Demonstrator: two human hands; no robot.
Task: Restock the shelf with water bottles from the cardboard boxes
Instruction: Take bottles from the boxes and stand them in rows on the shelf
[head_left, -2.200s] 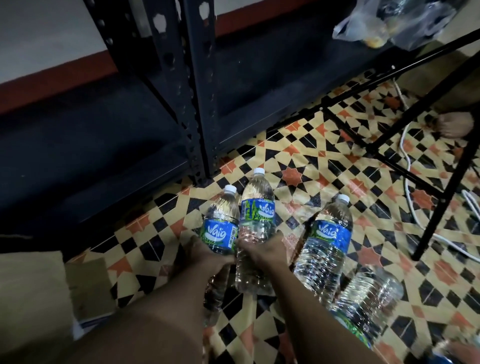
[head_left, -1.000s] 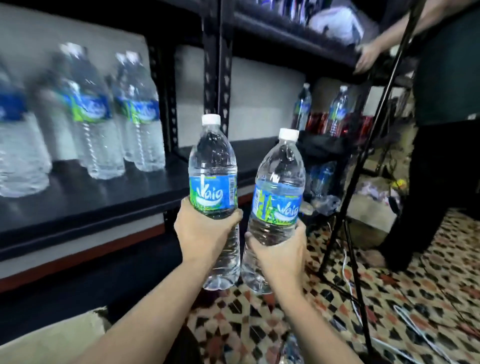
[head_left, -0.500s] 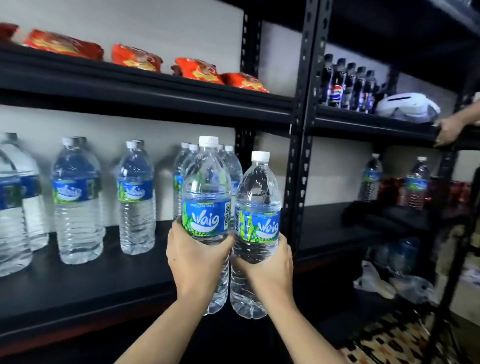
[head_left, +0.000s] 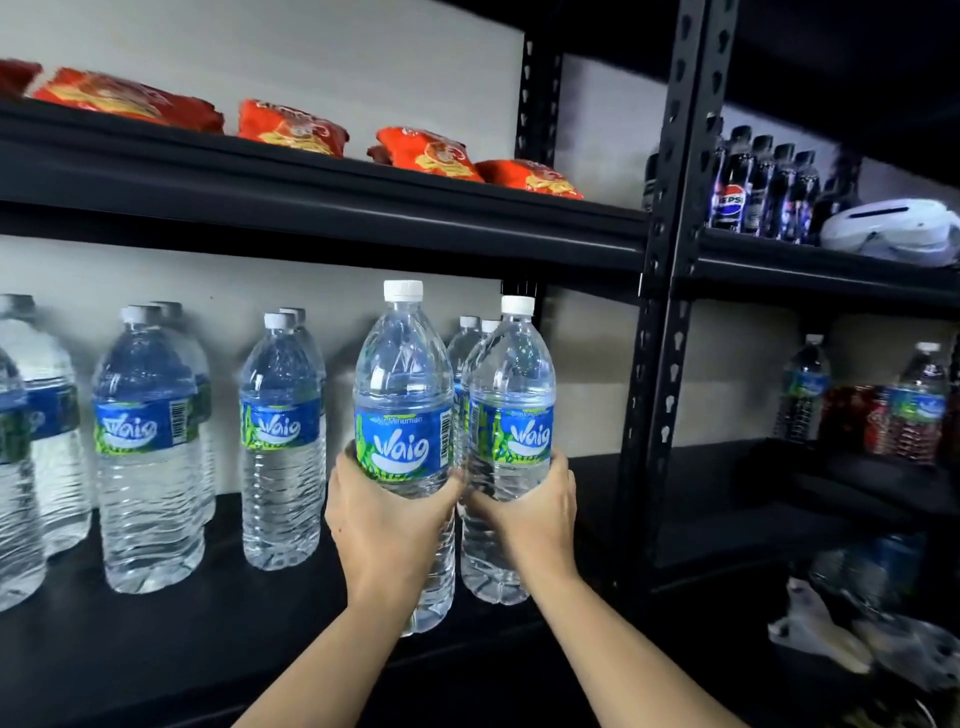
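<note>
I hold two clear water bottles with blue-green labels and white caps, upright and side by side. My left hand grips the left bottle around its middle. My right hand grips the right bottle the same way. Both bottles hang over the front of the black shelf, their bases near its surface. Several matching bottles stand in rows on that shelf to the left, and two more stand right behind the ones I hold.
Red snack packs lie on the shelf above. A black upright post divides off the right bay, which holds cola bottles, a white headset, two water bottles and red cans. Plastic bags lie lower right.
I lifted two bottles off the patterned floor and raised them to the shelf. In the last half second they moved forward, closer to the shelf board, with both grips unchanged.
</note>
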